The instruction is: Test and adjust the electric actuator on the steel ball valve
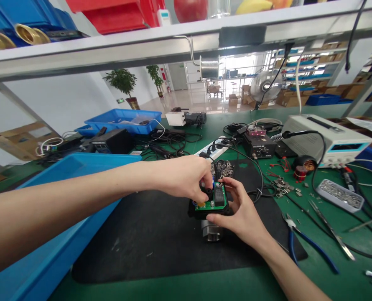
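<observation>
A black housing (196,212) with a green circuit board (208,205) in its open top sits on a silver metal fitting (212,232), over a black mat (161,242). Reaching in from the left, my left hand (186,177) pinches a small black round part (208,192) on the board between thumb and fingers. My right hand (240,211) grips the housing's right side, thumb along the front edge and fingers behind. A black block-shaped component (219,195) shows on the board between the hands. The part's lower end is hidden.
A blue tray (79,167) stands left. To the right lie pliers (314,246), tweezers (332,230), a tray of small metal parts (339,195) and a power supply (317,138). Behind the hands are cables and a power strip (215,147). A shelf (136,46) crosses above.
</observation>
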